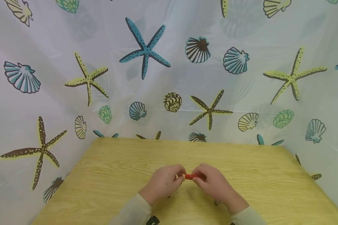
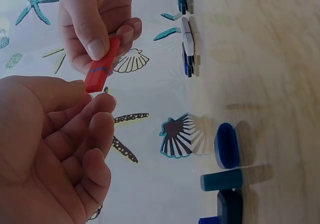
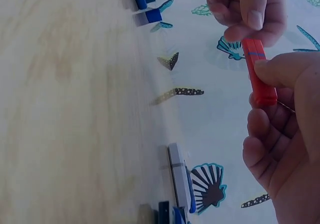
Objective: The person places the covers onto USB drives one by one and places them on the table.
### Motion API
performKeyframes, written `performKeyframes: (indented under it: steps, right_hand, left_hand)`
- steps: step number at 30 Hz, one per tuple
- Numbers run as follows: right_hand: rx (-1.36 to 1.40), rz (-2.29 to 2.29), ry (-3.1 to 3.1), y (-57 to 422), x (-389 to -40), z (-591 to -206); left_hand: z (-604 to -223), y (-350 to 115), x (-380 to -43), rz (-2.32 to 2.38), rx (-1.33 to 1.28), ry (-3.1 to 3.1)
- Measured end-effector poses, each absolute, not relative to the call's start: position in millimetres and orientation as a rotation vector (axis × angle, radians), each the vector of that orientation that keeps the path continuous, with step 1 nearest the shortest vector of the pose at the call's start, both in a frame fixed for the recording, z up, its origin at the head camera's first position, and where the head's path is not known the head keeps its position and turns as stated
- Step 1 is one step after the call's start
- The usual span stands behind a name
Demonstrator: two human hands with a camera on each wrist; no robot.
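Observation:
A small red stick (image 1: 190, 177), which looks like a capped USB flash drive, is held up over the wooden table between both hands. Its flat side carries a thin blue line across it, seen in both wrist views. My right hand (image 1: 215, 184) grips one end, with the thumb (image 3: 275, 69) pressed flat along the side. At the other end, the thumb and fingers of my left hand (image 1: 164, 182) pinch the tip. The left hand's remaining fingers (image 2: 97, 169) are loosely curled below.
On the table (image 1: 115, 162) stand a blue cap (image 2: 227, 146), a teal piece (image 2: 221, 180) and a dark blue block (image 2: 230, 206). A white stick with blue (image 3: 179, 181) lies on the other side. A shell-and-starfish curtain (image 1: 163, 84) surrounds the table's back and sides.

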State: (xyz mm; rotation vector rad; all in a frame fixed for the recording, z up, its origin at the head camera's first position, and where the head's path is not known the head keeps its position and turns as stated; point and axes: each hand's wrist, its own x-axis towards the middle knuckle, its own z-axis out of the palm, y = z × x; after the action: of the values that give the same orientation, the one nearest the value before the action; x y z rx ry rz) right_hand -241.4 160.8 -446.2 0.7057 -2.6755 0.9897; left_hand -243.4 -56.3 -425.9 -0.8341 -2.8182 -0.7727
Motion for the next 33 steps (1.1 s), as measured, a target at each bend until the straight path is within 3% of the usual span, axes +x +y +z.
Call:
performKeyframes:
  steps: [14, 33]
  right_hand:
    - [0.254, 1.036, -2.752, 202, -262, -448]
    - [0.164, 0.986, -3.012, 221, -268, -457]
  left_hand:
    - [-426, -62, -247, -0.747, -0.794, -2.828]
    - [-427, -68, -251, -0.719, -0.791, -2.819]
